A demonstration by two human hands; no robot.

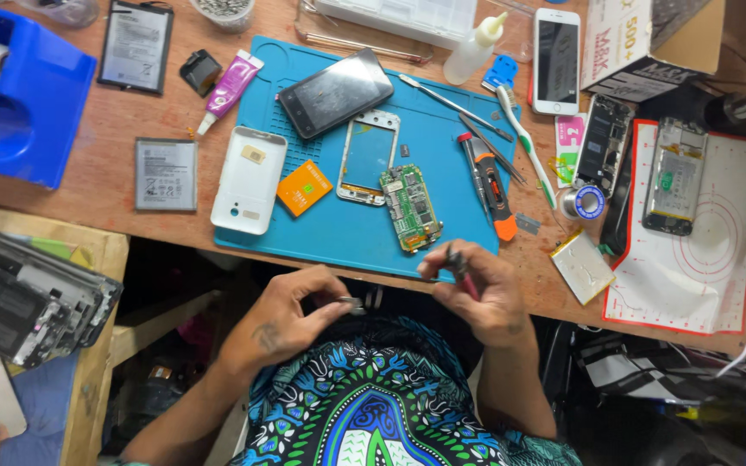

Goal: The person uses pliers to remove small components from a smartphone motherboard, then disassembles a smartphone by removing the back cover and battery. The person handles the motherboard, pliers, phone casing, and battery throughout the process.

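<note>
Left hand (291, 315) has its fingers pinching a small grey metal part (351, 304) down in the lap, off the wooden worktop (114, 155). Right hand (481, 289) pinches a thin red-handled tool (461, 269), tip up, probably for control. The green circuit board (410, 207) sits at 12 o'clock from them on the blue rubber mat (338, 233), close for easy reach.

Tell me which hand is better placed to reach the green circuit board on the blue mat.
Probably the right hand: it hovers just below the green circuit board, pinching a thin tool. The left hand sits lower, off the blue mat, and is occupied by a small part.
</note>
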